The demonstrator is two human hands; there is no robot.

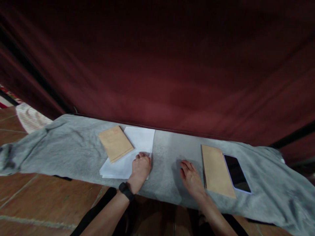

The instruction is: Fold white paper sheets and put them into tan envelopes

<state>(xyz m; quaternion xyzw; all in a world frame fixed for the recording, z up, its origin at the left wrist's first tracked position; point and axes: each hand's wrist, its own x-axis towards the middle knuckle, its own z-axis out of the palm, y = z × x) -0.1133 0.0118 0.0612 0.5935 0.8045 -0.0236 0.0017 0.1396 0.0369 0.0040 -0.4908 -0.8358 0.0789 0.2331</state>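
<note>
My left hand (141,168), a black watch (126,190) at its wrist, rests at the right edge of a stack of white paper (140,139). Its fingers are curled closed, and their undersides are hidden, so I cannot tell whether they pinch a sheet. A small stack of brown paper envelopes (116,143) lies at a slant over the paper's left part. My right hand (191,177) is over the grey cloth, fingers loosely bent and apart, holding nothing. Just right of it lies a second stack of brown paper envelopes (218,170), apart from the fingers.
A phone (237,173) with a purple edge and dark screen lies beside the right envelopes. Grey cloth (73,147) covers the long narrow bench. Dark red fabric (157,82) hangs directly behind it. Tiled floor (44,203) shows in front. Striped cloth (31,118) is at far left.
</note>
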